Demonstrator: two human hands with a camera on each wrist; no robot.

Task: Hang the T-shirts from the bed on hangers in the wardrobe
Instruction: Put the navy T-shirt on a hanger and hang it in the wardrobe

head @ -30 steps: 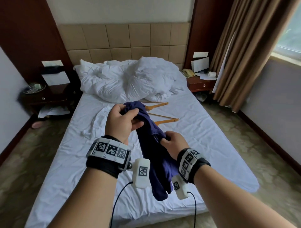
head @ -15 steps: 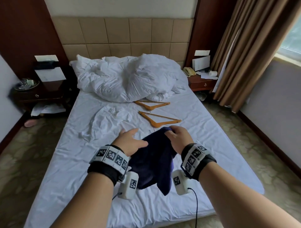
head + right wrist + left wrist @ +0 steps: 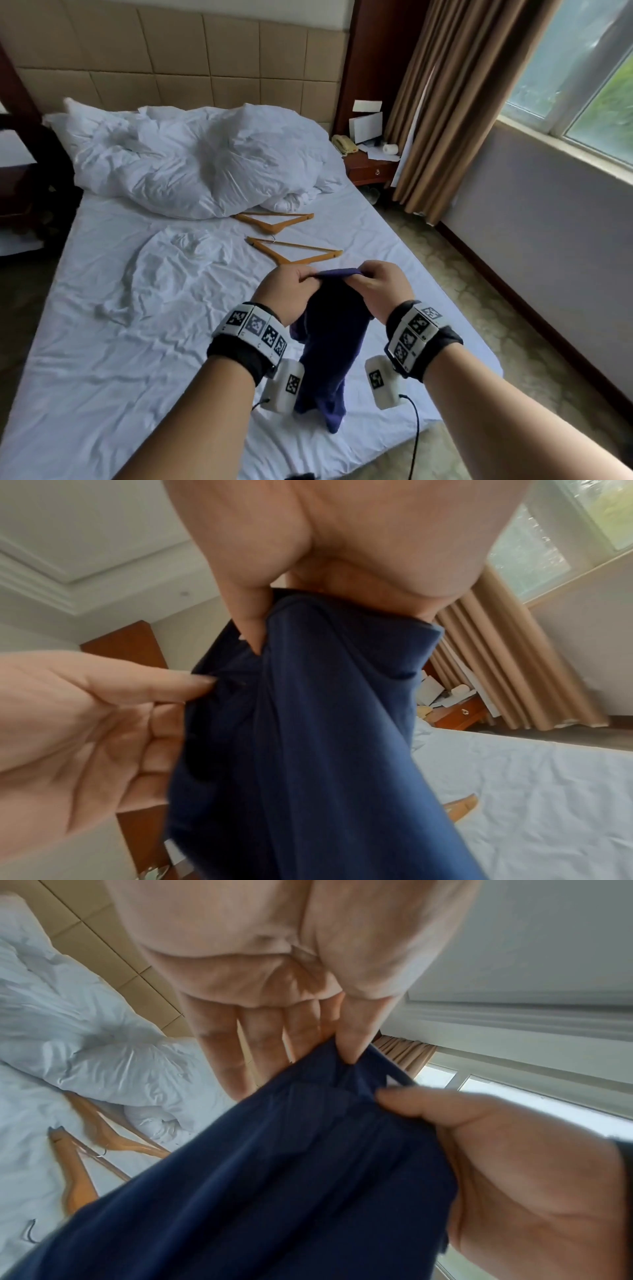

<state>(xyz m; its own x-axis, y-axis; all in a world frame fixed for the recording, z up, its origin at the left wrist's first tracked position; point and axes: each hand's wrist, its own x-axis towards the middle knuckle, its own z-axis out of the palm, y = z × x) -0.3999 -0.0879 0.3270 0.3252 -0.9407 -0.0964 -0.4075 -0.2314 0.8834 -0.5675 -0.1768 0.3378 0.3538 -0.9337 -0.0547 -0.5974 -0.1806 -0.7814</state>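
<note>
A navy T-shirt [image 3: 330, 346] hangs bunched above the bed's foot end, held up by its top edge. My left hand [image 3: 306, 280] pinches that edge between thumb and fingers, and my right hand [image 3: 359, 278] pinches it close beside. In the left wrist view the left thumb presses the navy T-shirt [image 3: 274, 1177] against the fingers [image 3: 304, 1031]. In the right wrist view the right thumb digs into a fold of the navy T-shirt [image 3: 308, 723]. Two wooden hangers [image 3: 275, 221] [image 3: 294, 251] lie on the bed beyond my hands. A crumpled white garment [image 3: 174, 263] lies left of them.
The bed [image 3: 102, 359] has a white sheet, with a heaped duvet [image 3: 191, 161] at the headboard. A nightstand [image 3: 371, 168] with a phone and papers stands right of the bed, beside brown curtains [image 3: 455, 102]. No wardrobe shows in any view.
My left hand came down from holding the shirt high. Both hands have closed together on the shirt's top edge. My view has turned slightly right.
</note>
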